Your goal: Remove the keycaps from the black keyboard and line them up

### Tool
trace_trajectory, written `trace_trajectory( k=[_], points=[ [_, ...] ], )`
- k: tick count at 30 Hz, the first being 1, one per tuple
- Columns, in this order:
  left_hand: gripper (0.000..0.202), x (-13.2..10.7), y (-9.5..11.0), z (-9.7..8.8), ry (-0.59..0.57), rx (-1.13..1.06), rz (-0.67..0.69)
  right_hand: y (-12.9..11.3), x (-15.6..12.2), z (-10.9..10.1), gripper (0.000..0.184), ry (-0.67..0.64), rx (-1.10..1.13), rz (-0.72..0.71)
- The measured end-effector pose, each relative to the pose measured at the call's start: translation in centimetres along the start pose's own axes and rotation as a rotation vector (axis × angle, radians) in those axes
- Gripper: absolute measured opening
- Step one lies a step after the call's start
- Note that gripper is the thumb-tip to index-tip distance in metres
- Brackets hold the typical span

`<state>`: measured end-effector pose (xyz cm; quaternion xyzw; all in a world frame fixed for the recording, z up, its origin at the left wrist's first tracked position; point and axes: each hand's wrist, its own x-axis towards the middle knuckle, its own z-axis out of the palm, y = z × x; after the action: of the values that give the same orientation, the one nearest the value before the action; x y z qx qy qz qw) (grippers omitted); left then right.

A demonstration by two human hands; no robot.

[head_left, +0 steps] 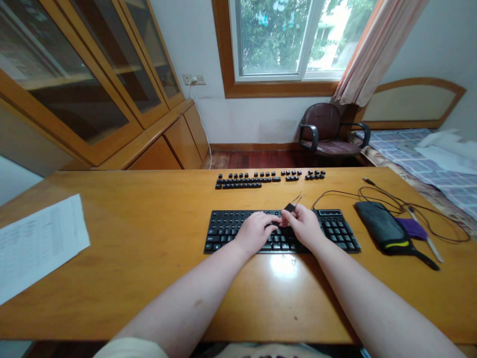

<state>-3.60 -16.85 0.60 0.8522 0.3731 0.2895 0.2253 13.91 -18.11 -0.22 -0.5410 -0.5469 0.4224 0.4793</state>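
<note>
A black keyboard (231, 228) lies on the wooden desk (149, 223) in front of me. My left hand (255, 231) rests over its middle keys, fingers curled toward a key. My right hand (303, 226) is over the keyboard beside it and grips a wire keycap puller (292, 204) by its black handle, the wire loops pointing away from me. The two hands nearly touch. Rows of removed black keycaps (257, 180) lie in lines on the desk beyond the keyboard.
A black pouch (382, 228), a purple cloth (412, 228), a thin tool and a looped black cable (391, 199) lie at the right. A printed paper sheet (37, 243) lies at the left. Behind the desk are a cabinet, an armchair (328, 132) and a bed.
</note>
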Motion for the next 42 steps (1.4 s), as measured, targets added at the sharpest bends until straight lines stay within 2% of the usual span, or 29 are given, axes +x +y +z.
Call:
trace_trajectory(
  k=[3,9,18,21,27,34,38,42],
  points=[
    [0.019,-0.1,-0.3,0.3,0.012,-0.002,-0.011,-0.2,-0.1,0.1,0.031,-0.011,0.005,0.007],
    [0.025,-0.4,-0.6,0.7,0.001,0.008,0.050,-0.3,-0.1,0.1,0.032,-0.014,-0.017,0.029],
    [0.023,0.0,0.4,-0.4,-0.042,-0.089,-0.093,-0.9,-0.5,0.1,0.025,0.001,-0.176,-0.056],
    [0.022,0.1,0.5,-0.6,-0.035,-0.140,-0.097,-1.3,-0.5,0.1,0.025,-0.004,-0.201,-0.045],
    [0.023,0.1,0.2,-0.4,0.003,-0.155,0.003,-0.9,-0.4,0.1,0.027,-0.026,-0.050,-0.007],
    [0.018,0.0,-0.2,0.2,0.032,-0.108,-0.016,-0.4,-0.3,0.1,0.028,0.005,-0.110,-0.024],
    [0.016,-0.2,0.0,0.2,0.048,-0.112,0.009,-0.7,-0.3,0.1,0.028,0.007,-0.033,-0.006],
    [0.016,-0.2,0.4,-0.3,0.124,-0.170,-0.041,-0.9,-0.3,-0.3,0.024,0.100,-0.007,-0.061]
  ],
)
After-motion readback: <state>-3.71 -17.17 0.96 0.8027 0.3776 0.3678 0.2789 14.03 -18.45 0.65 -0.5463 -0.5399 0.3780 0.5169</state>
